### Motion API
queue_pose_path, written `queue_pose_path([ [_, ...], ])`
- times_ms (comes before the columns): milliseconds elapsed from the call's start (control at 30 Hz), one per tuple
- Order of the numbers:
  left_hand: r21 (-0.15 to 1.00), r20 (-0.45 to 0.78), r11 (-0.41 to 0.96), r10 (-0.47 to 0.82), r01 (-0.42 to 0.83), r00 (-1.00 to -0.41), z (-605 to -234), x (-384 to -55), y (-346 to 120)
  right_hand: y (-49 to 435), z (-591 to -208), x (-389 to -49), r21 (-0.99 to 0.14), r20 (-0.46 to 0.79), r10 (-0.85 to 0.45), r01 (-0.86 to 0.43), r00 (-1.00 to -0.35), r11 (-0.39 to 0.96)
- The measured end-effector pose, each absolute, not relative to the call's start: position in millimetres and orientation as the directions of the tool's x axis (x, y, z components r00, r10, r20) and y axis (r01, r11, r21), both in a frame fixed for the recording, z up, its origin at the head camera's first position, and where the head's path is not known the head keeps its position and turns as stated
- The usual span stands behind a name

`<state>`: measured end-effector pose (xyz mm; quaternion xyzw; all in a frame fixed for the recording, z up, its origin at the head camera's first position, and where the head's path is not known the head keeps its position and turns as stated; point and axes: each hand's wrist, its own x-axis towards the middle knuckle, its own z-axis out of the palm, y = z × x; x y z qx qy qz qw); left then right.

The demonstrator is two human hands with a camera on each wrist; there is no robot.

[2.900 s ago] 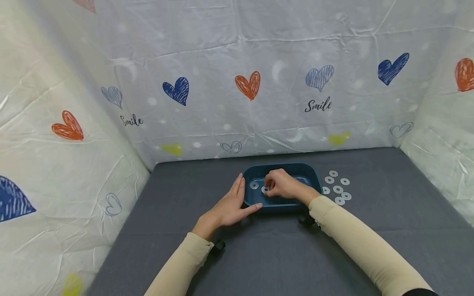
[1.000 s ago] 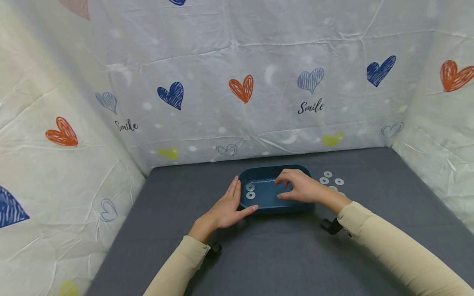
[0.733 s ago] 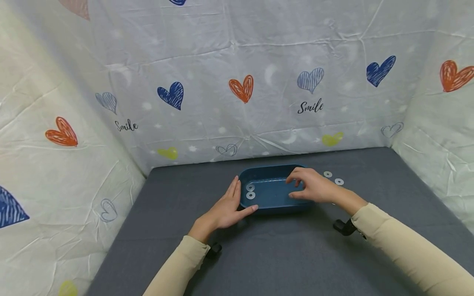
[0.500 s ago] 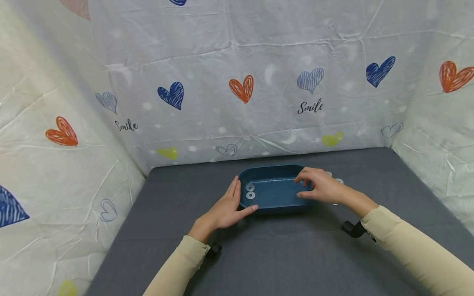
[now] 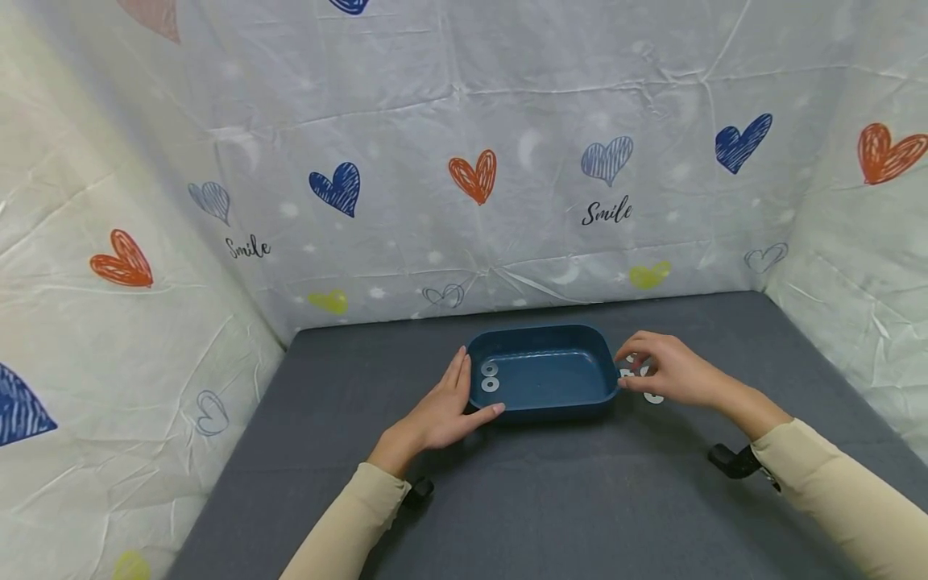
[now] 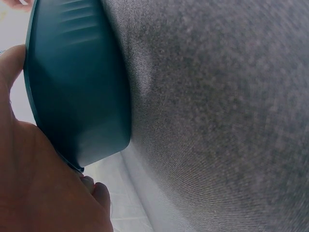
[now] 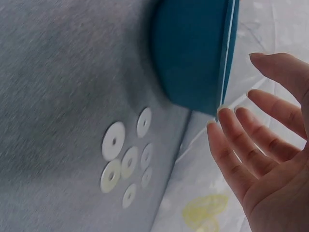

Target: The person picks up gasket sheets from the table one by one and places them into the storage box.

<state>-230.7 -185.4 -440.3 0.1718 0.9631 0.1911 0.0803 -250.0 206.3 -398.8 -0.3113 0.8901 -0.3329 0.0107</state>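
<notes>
A teal rectangular tray (image 5: 558, 413) sits on the grey cloth. My left hand (image 5: 445, 407) rests against its left end, fingers straight along the side and thumb on the front rim; the left wrist view shows this hand close against the tray wall (image 6: 77, 87). Two flat washers (image 5: 484, 386) lie inside, near the left end. Just past the right rim hovers my right hand (image 5: 670, 370), fingers loosely bent and spread, holding nothing. Below it, several washers (image 7: 109, 150) lie on the cloth, clearest in the right wrist view; from the head the hand partly hides them.
The grey cloth-covered table (image 5: 551, 499) ends at a white curtain (image 5: 406, 234) printed with hearts, which also hangs on both sides. A black wrist camera mount (image 5: 734, 461) juts out below the right sleeve.
My right hand has let go of a washer, which now lies beside the other one in the tray. That hand has moved right, over the rim to the washers outside. My left hand stays put.
</notes>
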Motion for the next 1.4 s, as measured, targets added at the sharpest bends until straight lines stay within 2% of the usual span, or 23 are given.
queue_pose_path([
  [333, 0.394, -0.095, 0.87, 0.357, 0.294, -0.929, -439.0, -229.8, -184.7, 231.8, -408.5, -248.5, -0.566, 0.215, -0.537, -0.552, -0.816, 0.612],
  [833, 0.398, -0.097, 0.869, 0.359, 0.295, -0.928, -442.4, -231.6, -186.4, 257.2, -430.2, -255.4, -0.517, 0.182, -0.475, -0.495, -0.861, 0.698],
  [1400, 0.401, -0.087, 0.866, 0.362, 0.3, -0.928, -441.2, -231.0, -186.6, 265.0, -454.0, -266.6, -0.483, 0.162, -0.434, -0.454, -0.886, 0.748],
])
